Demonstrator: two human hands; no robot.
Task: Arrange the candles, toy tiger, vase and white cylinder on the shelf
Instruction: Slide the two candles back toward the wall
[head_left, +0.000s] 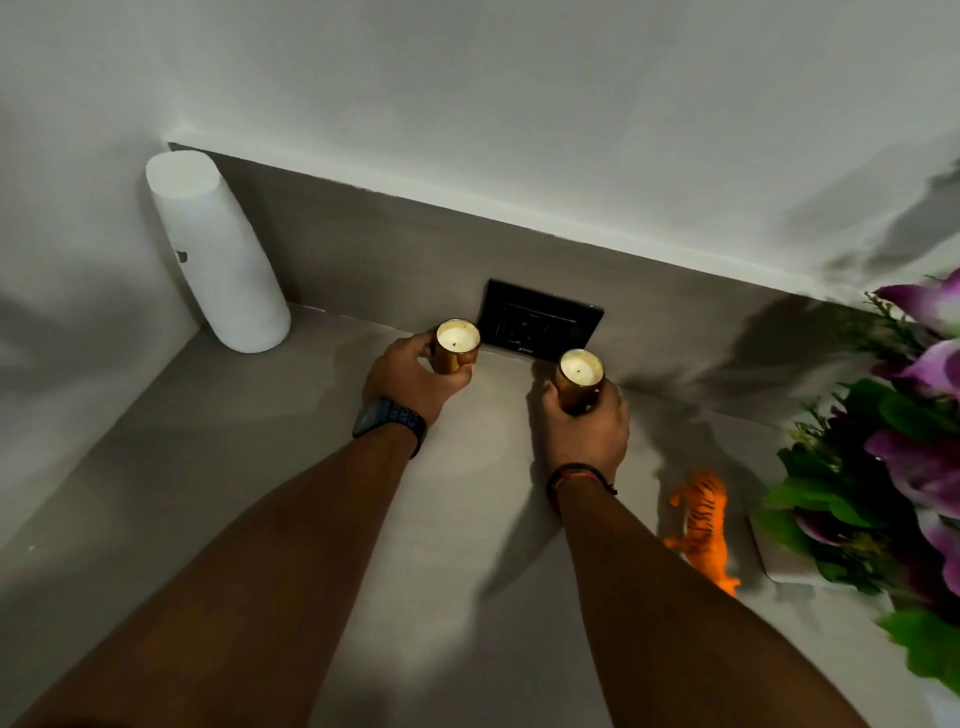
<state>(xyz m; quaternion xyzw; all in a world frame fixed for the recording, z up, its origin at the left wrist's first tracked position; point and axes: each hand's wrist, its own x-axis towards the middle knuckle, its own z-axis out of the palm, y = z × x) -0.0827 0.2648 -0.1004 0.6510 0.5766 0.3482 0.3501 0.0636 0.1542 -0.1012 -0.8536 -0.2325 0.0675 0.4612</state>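
Note:
My left hand (410, 379) grips a gold-glass candle (457, 344) near the back of the grey shelf (260, 467). My right hand (584, 426) holds a second gold candle (578, 378) a little to the right. Both candles are upright with white wax showing. A tall white cylinder (215, 252) stands in the shelf's back left corner. An orange toy tiger (701, 525) lies on the shelf right of my right forearm. The vase's base (779, 556) sits at the right edge, mostly hidden under purple flowers (909, 457) and green leaves.
A black wall socket (543, 319) is set in the grey back panel just behind the two candles. White walls close the shelf at the left and the back. The flowers overhang the right side of the shelf.

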